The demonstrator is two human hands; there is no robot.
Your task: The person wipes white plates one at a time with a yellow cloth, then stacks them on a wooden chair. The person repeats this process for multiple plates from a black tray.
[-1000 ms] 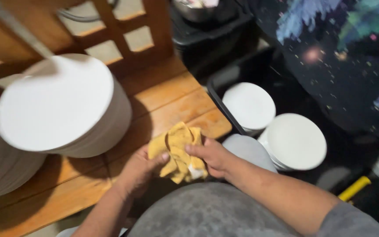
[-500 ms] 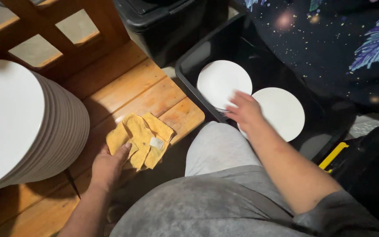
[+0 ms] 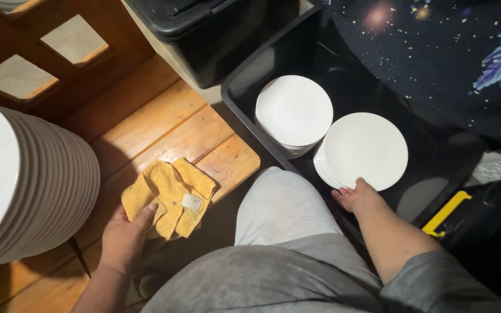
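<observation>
Left hand on yellow cloth, right hand gripping white plate

The tall stack of white plates on the tabletop is cut off by the left edge, so its full round never shows — and its foot is lost in shadow. The right hand reaches under the near plate stack in the black bin, its fingertips hidden beneath the rim. The left hand hides part of the yellow cloth; the cloth's small white tag is too small to read
</observation>
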